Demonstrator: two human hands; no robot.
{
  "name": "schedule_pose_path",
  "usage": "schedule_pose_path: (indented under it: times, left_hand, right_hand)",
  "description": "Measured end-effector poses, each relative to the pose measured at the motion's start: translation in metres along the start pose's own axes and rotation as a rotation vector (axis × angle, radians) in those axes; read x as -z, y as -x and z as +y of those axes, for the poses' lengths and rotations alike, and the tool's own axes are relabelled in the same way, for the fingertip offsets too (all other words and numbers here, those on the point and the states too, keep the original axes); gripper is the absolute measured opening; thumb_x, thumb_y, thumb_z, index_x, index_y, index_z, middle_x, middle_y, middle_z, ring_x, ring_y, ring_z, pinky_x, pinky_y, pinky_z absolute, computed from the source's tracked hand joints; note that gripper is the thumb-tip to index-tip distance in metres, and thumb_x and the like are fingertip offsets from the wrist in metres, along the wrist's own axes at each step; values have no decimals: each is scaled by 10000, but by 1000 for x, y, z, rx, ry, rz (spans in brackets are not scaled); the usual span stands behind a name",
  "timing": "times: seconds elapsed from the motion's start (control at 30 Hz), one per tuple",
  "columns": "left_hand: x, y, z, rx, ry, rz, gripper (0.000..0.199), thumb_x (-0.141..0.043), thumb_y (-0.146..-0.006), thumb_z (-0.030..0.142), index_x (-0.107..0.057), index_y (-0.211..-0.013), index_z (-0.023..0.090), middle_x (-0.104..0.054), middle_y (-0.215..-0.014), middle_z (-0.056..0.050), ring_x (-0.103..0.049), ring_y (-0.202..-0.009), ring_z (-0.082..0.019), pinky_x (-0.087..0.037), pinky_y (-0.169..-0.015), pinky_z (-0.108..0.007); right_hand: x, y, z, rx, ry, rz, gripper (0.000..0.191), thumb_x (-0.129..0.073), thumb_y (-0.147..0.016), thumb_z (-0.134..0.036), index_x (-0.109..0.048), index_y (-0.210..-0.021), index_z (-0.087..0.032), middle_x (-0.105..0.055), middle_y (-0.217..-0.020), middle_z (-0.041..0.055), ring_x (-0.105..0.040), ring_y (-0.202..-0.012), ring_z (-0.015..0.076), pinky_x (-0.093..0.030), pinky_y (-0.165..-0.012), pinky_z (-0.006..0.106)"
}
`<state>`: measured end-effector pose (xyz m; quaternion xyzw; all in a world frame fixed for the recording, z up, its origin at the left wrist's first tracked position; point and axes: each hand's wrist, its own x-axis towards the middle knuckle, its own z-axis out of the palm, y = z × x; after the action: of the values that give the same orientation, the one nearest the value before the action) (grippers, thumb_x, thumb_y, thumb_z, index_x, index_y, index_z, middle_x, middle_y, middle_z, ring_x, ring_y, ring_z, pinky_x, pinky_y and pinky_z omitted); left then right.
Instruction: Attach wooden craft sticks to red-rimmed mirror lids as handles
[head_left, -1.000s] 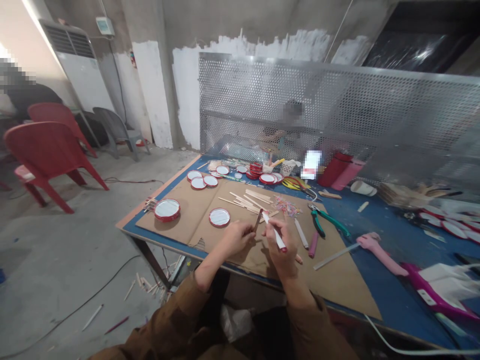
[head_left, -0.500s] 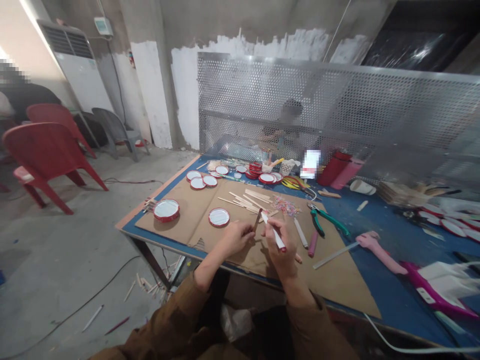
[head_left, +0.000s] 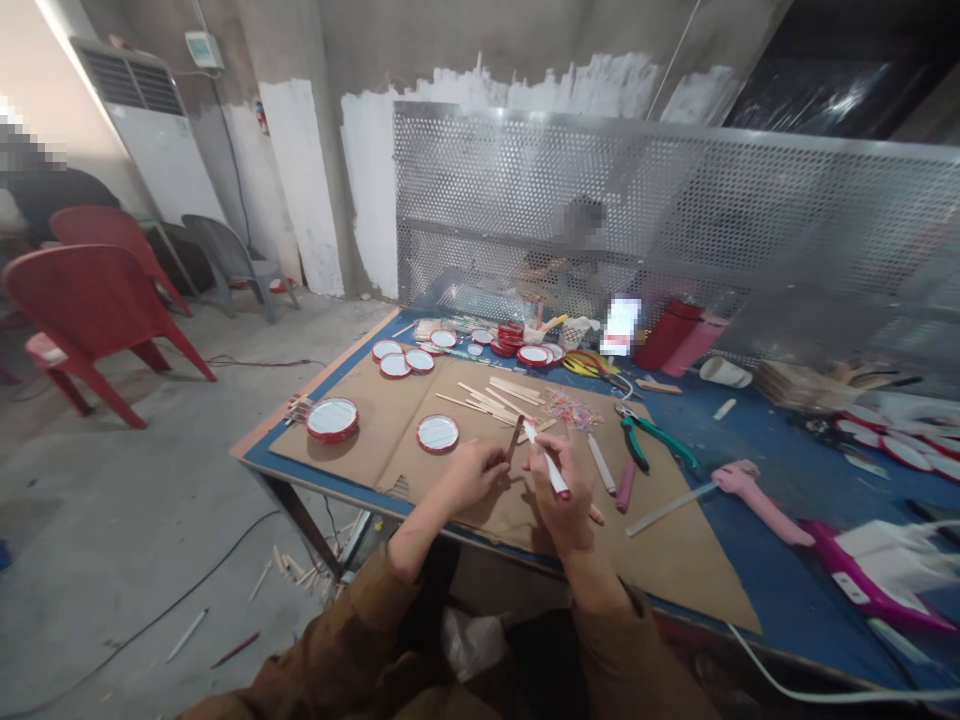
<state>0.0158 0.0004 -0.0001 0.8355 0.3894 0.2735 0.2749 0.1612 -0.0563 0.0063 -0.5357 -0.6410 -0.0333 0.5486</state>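
Note:
My left hand (head_left: 477,472) is closed on the lower end of a dark brown flat stick (head_left: 515,438), held upright over the cardboard. In my right hand (head_left: 561,490) is a white marker (head_left: 550,462) with a red end, gripped like a pen. Its tip points up and left, close beside the top of the stick; I cannot tell whether they touch. Just beyond lie several pale wooden sticks (head_left: 495,403) and a pile of small coloured bands (head_left: 572,410). To the left is a round red-rimmed lid (head_left: 437,433) with a white face.
A stack of red-rimmed lids (head_left: 332,421) sits at the left on the cardboard (head_left: 675,560). Green-handled pliers (head_left: 660,440), a pink glue gun (head_left: 772,510) and a white marker (head_left: 601,464) lie to the right. A perforated metal panel (head_left: 480,190) stands behind the table.
Both hands stay almost where they were. The marker's tip has shifted very slightly beside the brown stick; the items on the table have not moved.

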Motion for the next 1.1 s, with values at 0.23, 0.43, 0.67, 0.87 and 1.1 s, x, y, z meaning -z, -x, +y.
schedule_pose_path:
  times: [0.23,0.43,0.67,0.87,1.1]
  left_hand:
    - [0,1,-1,-7,4,5,152,-530,-827,203,-594,-694,167,-605,-699,-9,-508,-718,-148,-352,-665,-233]
    - [-1,1,-1,-19,6,17,157,-536,-826,200,-579,-679,168,-588,-682,-2,-497,-708,-144,-335,-645,-232]
    - [-2,0,-3,-31,16,15,145,-541,-821,192,-572,-682,166,-591,-691,-5,-503,-718,-146,-343,-660,-232]
    - [-3,0,-4,-22,39,20,146,-547,-813,187,-564,-669,164,-589,-686,-5,-507,-723,-149,-346,-665,-232]
    - [-2,1,-2,-25,47,22,142,-537,-814,181,-569,-676,170,-589,-691,-3,-507,-730,-150,-345,-667,-230]
  right_hand:
    - [-1,1,2,-12,-23,-17,135,-504,-879,-269,-565,-984,-209,-627,-763,19,-613,-616,164,-502,-632,317]
    - [-1,0,1,29,-14,-7,121,-506,-879,-254,-563,-977,-211,-620,-763,23,-616,-674,173,-504,-669,329]
    - [-1,0,1,26,-21,-16,110,-505,-881,-248,-561,-966,-208,-623,-753,18,-615,-659,167,-503,-672,320]
    - [-1,1,2,-9,-23,20,135,-509,-882,-273,-573,-979,-204,-611,-719,6,-613,-641,163,-496,-654,310]
    - [0,2,1,-34,-27,23,135,-517,-883,-287,-573,-974,-203,-623,-732,13,-638,-648,171,-498,-653,312]
